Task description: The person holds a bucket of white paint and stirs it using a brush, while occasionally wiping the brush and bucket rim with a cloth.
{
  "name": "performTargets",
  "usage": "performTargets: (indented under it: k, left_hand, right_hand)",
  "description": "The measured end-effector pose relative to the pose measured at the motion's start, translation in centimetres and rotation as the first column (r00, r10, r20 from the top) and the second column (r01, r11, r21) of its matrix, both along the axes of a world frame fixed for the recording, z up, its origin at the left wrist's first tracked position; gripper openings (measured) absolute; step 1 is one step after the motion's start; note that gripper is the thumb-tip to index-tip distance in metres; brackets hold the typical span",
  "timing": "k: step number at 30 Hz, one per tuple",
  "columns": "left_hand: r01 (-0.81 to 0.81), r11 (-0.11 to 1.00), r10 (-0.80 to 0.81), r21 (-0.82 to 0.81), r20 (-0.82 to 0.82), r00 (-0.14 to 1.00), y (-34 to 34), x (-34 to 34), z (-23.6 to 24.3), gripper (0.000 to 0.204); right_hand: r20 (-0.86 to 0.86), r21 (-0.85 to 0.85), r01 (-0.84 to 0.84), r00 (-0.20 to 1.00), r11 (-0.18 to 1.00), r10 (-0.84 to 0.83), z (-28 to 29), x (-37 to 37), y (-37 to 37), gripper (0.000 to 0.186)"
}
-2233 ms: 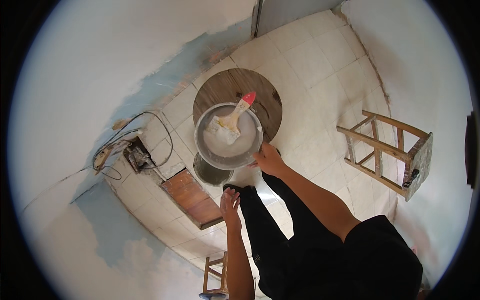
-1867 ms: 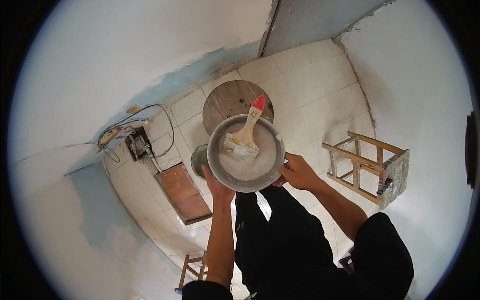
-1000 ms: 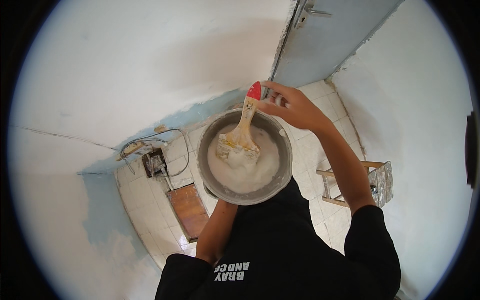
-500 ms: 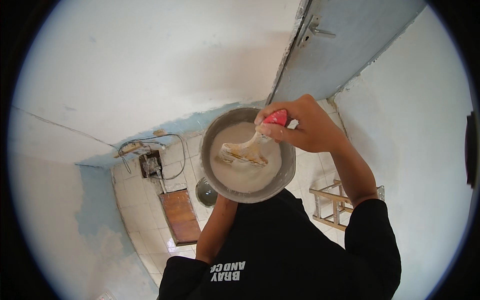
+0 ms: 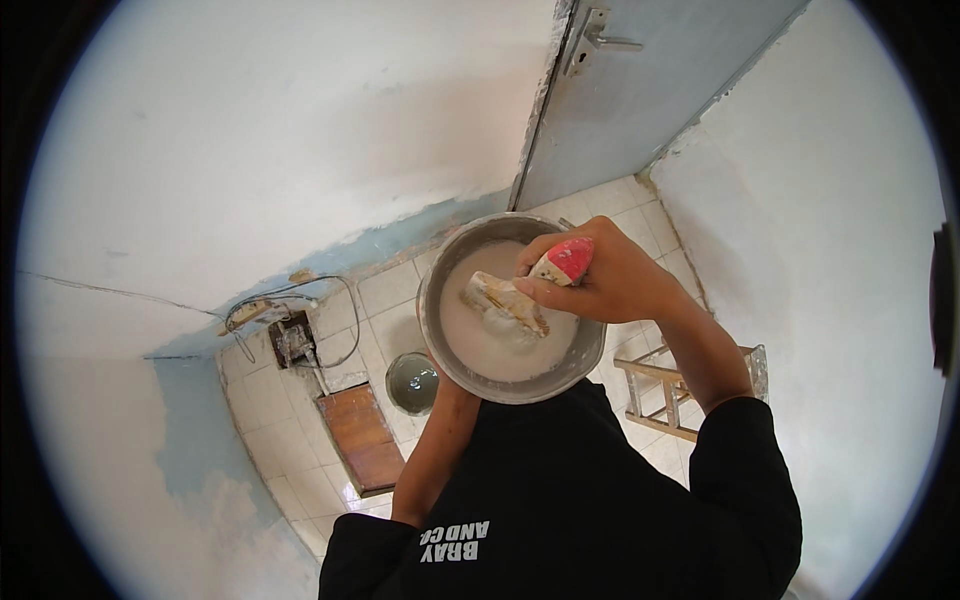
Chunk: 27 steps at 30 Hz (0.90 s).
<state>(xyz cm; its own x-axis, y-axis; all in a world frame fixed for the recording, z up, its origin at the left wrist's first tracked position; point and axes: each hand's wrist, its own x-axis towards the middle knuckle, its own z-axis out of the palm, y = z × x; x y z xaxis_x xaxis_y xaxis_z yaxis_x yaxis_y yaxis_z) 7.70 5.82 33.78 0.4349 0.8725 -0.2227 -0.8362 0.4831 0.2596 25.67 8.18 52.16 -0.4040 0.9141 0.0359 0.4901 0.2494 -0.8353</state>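
Note:
A round grey bucket of off-white paint is held up in front of my body. My left hand holds it from the near left underside; the bucket hides its fingers. Over the right side of the bucket, my right hand is closed on a wide paintbrush with a red and white handle. The brush is tilted, and its paint-coated bristles rest in the paint near the middle.
Patchy white and blue walls surround me, with a grey door ahead right. On the tiled floor stand a second round container, a brown wooden panel and a wooden step stool. Loose cables hang by a wall box.
The brush has turned in the paint, its handle now tipped further toward the right. My right hand has moved slightly down and rotated. The bucket sits slightly further right in view.

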Motion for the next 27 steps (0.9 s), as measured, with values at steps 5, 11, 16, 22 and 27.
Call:
performTargets:
  k: [5,11,16,22,27]
  left_hand:
    - [-0.159,0.956,0.156,0.248,0.028,0.987,-0.6,-0.8,0.9,0.094]
    - [-0.127,0.918,0.159,0.377,-0.054,0.986,-0.9,-2.0,0.8,0.104]
    - [-0.127,0.952,0.173,0.277,-0.148,0.974,-2.1,-3.5,-0.3,0.099]
    - [-0.088,0.957,0.136,0.277,-0.161,0.977,-2.2,-4.2,0.8,0.096]
    - [-0.159,0.978,0.171,0.138,-0.080,0.982,-3.2,-4.1,0.7,0.093]
  right_hand:
    - [0.034,0.054,0.033,0.999,0.998,-0.035,0.0,-0.2,-0.2,0.016]
    - [0.016,0.113,0.047,0.999,0.993,-0.049,0.2,-1.2,0.0,0.016]
    - [0.040,0.112,0.086,0.995,0.990,-0.091,0.2,-1.2,-0.2,0.015]
    - [0.021,0.249,0.127,0.990,0.960,-0.137,0.4,-0.7,-0.6,0.019]
    - [0.091,0.178,0.068,0.992,0.982,-0.085,0.8,-0.9,-1.5,0.017]
